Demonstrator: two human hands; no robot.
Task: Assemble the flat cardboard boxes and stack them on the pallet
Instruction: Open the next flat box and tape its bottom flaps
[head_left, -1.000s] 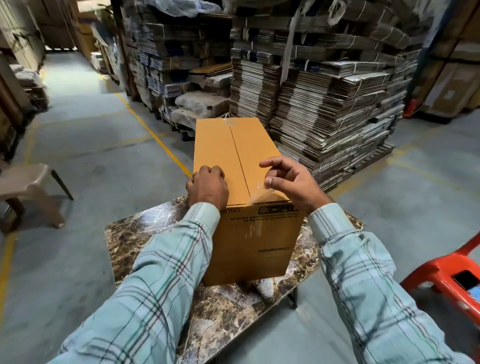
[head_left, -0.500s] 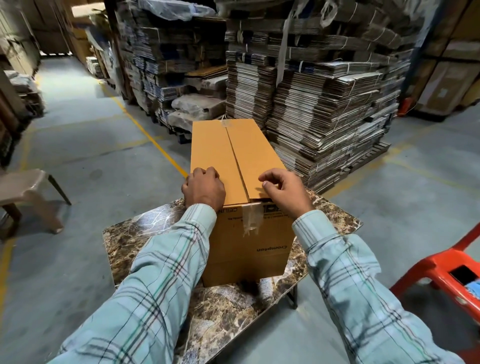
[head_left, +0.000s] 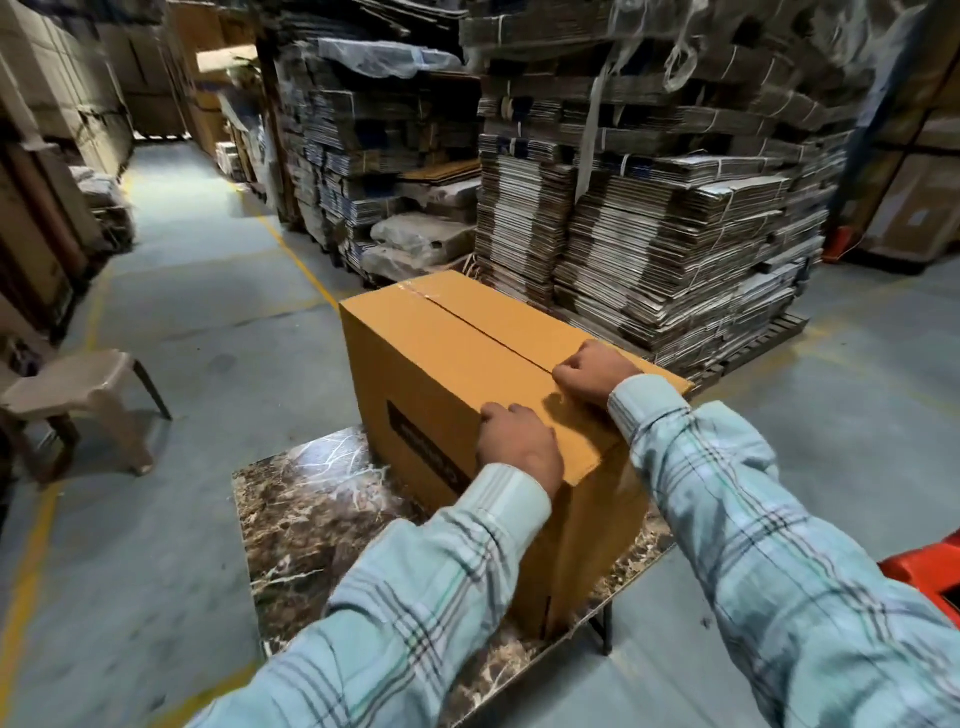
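From the head camera, we see an assembled cardboard box (head_left: 467, 358) standing on the marble-patterned bench (head_left: 311, 509), now turned so one corner points back at the wearer where a second ago its short end faced us squarely. Our left hand (head_left: 519, 447) rests on the near top edge with fingers curled over it, and our right hand (head_left: 597, 374) presses on the top seam just beyond, knuckles bent; whether either truly grips the board, we cannot tell. The two hands sit close together, both on the lid. The loose tape tab seen moments earlier is no longer in sight, which we read as the seam being sealed and the box being swung round for carrying. Beyond the hands rise bundled flat cartons (head_left: 649, 218) on a pallet (head_left: 769, 338); a beige stool (head_left: 78, 384) stands well to the left.
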